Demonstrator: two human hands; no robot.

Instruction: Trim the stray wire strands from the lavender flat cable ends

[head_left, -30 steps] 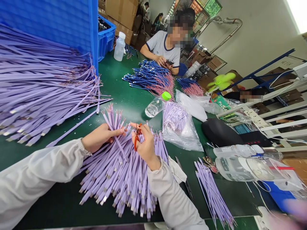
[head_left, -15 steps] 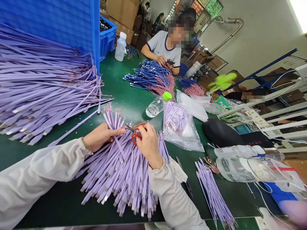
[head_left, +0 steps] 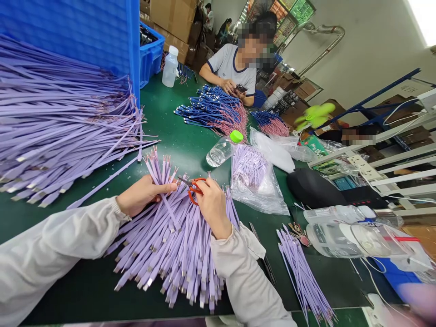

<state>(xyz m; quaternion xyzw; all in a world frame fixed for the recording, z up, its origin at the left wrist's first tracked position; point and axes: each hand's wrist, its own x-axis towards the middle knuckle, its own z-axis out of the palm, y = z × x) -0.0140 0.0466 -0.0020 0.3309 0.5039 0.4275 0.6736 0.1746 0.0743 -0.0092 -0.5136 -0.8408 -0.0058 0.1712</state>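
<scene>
My left hand [head_left: 145, 194] is closed round a small bunch of flat purple USB cables [head_left: 157, 168], their stripped wire ends pointing up and away from me. My right hand [head_left: 211, 200] grips red-handled scissors [head_left: 195, 196], with the blades pointing left toward the tips of my left thumb and the held cables. Under both hands a big fan of purple cables [head_left: 177, 254] lies on the green table [head_left: 85, 290], metal plugs toward me. Whether the blades touch a wire I cannot tell.
A blue crate [head_left: 135, 54] with a large purple cable heap [head_left: 61, 122] stands at left. Beyond my hands are a green-capped bottle [head_left: 220, 152], a bagged cable bundle [head_left: 252, 170] and blue-and-pink cables [head_left: 218, 109] before a seated person [head_left: 226, 68]. Another purple bundle [head_left: 303, 272] lies at right.
The scissors' handles have spread a little in my right hand, and its fingers have shifted slightly. My left hand keeps its hold on the cables.
</scene>
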